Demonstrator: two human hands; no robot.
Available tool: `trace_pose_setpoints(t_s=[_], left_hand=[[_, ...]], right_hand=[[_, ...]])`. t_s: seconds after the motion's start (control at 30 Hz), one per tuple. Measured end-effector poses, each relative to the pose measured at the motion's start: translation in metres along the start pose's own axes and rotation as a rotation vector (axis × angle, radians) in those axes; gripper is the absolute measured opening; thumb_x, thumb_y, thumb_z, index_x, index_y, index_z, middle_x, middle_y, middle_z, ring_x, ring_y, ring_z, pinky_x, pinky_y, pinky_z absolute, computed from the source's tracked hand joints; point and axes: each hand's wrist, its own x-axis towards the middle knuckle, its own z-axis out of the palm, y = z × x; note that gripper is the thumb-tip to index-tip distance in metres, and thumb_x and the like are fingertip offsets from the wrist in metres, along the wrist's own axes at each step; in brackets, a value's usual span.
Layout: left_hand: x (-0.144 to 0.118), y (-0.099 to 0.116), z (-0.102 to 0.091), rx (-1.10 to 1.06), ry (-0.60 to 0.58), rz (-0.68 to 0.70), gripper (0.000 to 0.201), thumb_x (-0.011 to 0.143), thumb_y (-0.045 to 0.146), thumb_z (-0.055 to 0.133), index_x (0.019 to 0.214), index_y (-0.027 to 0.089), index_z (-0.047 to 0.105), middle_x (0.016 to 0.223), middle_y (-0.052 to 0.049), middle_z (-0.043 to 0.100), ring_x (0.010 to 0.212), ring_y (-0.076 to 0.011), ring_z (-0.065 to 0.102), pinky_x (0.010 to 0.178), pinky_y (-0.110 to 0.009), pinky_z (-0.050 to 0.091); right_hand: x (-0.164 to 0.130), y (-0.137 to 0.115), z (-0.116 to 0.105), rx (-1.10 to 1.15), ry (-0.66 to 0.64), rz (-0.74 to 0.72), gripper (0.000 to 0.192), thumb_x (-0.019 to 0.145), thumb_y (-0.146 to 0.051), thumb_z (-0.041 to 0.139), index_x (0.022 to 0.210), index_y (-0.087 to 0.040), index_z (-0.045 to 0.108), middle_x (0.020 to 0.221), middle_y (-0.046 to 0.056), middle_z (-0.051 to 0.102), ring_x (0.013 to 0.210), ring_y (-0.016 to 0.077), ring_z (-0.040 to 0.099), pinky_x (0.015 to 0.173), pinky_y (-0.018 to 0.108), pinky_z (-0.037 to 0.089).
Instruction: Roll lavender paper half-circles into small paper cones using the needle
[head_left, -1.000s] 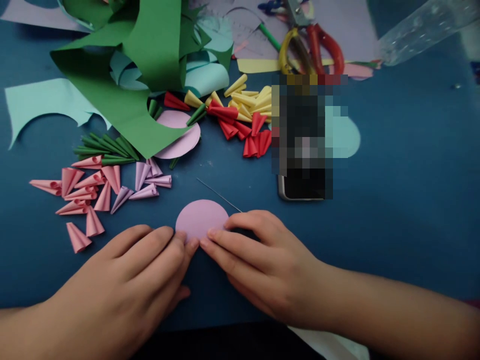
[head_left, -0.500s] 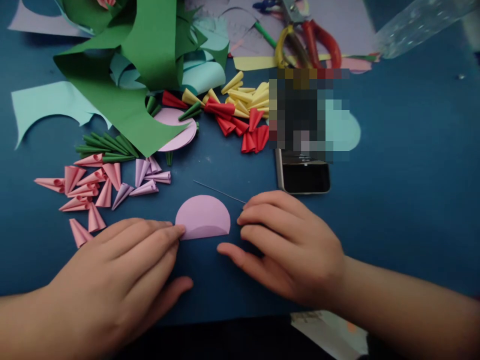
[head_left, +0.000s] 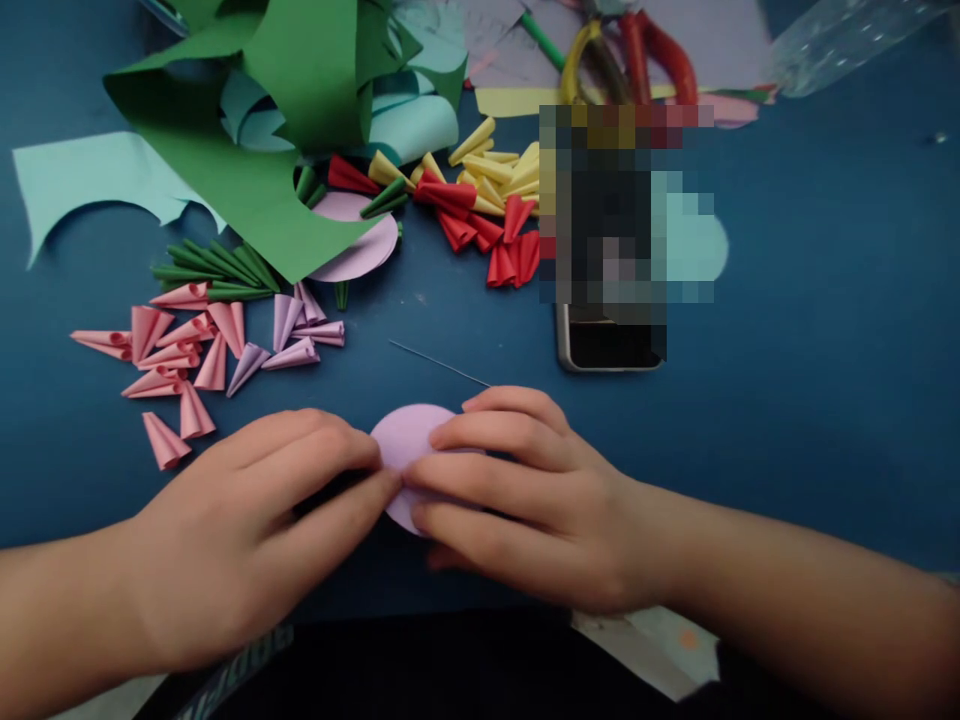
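A lilac paper circle lies on the blue table between my two hands. My left hand pinches its left edge, with the fingertips on the paper. My right hand covers the right part, its fingers lying across the top and its thumb mostly hidden beneath. The fingertips of both hands almost meet near the middle of the disc. A thin needle or wire lies just beyond my right hand, one end close to its fingers.
Several pink paper cones, lilac cones, green cones, red cones and yellow cones lie beyond. Green paper scraps are heaped at the back left. Behind the phone are scissors.
My right hand has moved left onto the lilac circle, and my left hand has shifted slightly right. The folded lower edge seen before now looks opened out. The view has tilted a little.
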Motion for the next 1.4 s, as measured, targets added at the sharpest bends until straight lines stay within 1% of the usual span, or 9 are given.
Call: trace_pose_setpoints(t_s=[0.1,0.23,0.37,0.53,0.7,0.83,0.97,1.07,1.4], left_hand=[[0.001,-0.004,-0.004,0.034,-0.026,0.019,0.037,0.127,0.028,0.037,0.122,0.023,0.073,0.113,0.000,0.084,0.092,-0.0126,0.082,0.096,-0.022,0.066],[-0.010,-0.007,-0.001,0.304,0.074,0.162,0.027,0.121,0.018,0.045,0.125,0.015,0.072,0.126,-0.010,0.080,0.117,-0.0260,0.077,0.104,-0.038,0.065],[-0.023,0.001,0.000,0.354,-0.029,0.250,0.025,0.118,0.015,0.048,0.126,0.015,0.072,0.112,-0.009,0.076,0.101,-0.0282,0.069,0.092,-0.044,0.060],[-0.028,0.007,0.001,0.355,-0.070,0.242,0.024,0.115,0.012,0.054,0.130,0.010,0.072,0.122,-0.010,0.076,0.107,-0.0321,0.067,0.093,-0.050,0.055],[-0.026,0.006,0.001,0.342,-0.081,0.217,0.021,0.113,0.011,0.058,0.130,0.012,0.072,0.121,-0.009,0.076,0.105,-0.0309,0.067,0.092,-0.049,0.055],[-0.026,0.004,0.000,0.314,-0.084,0.225,0.020,0.112,0.011,0.054,0.115,0.018,0.073,0.122,-0.011,0.074,0.112,-0.0326,0.067,0.096,-0.049,0.056],[-0.026,0.004,0.000,0.327,-0.085,0.233,0.035,0.112,0.009,0.046,0.135,0.018,0.072,0.120,-0.012,0.074,0.114,-0.0340,0.067,0.096,-0.050,0.058],[-0.028,0.004,0.001,0.364,-0.097,0.246,0.039,0.112,0.011,0.049,0.144,0.013,0.070,0.122,-0.013,0.075,0.115,-0.0345,0.069,0.097,-0.050,0.060],[-0.026,0.006,0.004,0.374,-0.077,0.223,0.031,0.113,0.013,0.051,0.134,0.012,0.073,0.117,-0.014,0.078,0.110,-0.0362,0.074,0.094,-0.052,0.065]], right_hand=[[-0.001,0.001,-0.001,-0.007,0.010,-0.007,0.029,0.117,-0.012,0.055,0.107,-0.019,0.081,0.115,0.003,0.087,0.114,0.0219,0.071,0.108,0.044,0.055],[0.002,0.000,0.001,-0.010,-0.035,0.046,0.029,0.118,-0.011,0.052,0.111,-0.013,0.080,0.108,0.006,0.086,0.103,0.0222,0.072,0.090,0.041,0.057],[0.008,0.000,-0.002,0.002,-0.074,0.039,0.030,0.118,-0.011,0.050,0.108,-0.012,0.078,0.100,0.008,0.085,0.092,0.0216,0.073,0.076,0.039,0.057],[0.010,-0.002,-0.004,0.062,-0.073,0.018,0.032,0.118,-0.012,0.047,0.108,-0.015,0.077,0.086,0.005,0.079,0.076,0.0178,0.068,0.070,0.035,0.056],[0.011,-0.005,-0.002,0.068,-0.158,0.168,0.033,0.117,-0.014,0.055,0.093,-0.016,0.078,0.084,0.004,0.076,0.074,0.0164,0.065,0.070,0.032,0.056],[0.011,-0.004,0.000,0.119,-0.083,0.212,0.023,0.114,-0.018,0.067,0.095,-0.014,0.079,0.086,0.005,0.076,0.076,0.0151,0.068,0.071,0.028,0.059],[0.010,-0.003,0.004,0.196,-0.013,0.291,0.014,0.112,-0.014,0.067,0.104,-0.013,0.078,0.093,0.008,0.077,0.081,0.0161,0.071,0.075,0.028,0.065],[0.009,-0.003,0.005,0.207,-0.017,0.262,0.015,0.112,-0.013,0.067,0.102,-0.014,0.078,0.093,0.008,0.078,0.081,0.0165,0.071,0.075,0.029,0.067],[0.008,-0.005,0.006,-0.019,-0.021,0.124,0.015,0.112,-0.014,0.069,0.107,-0.006,0.080,0.109,0.015,0.080,0.098,0.0218,0.073,0.094,0.034,0.068]])
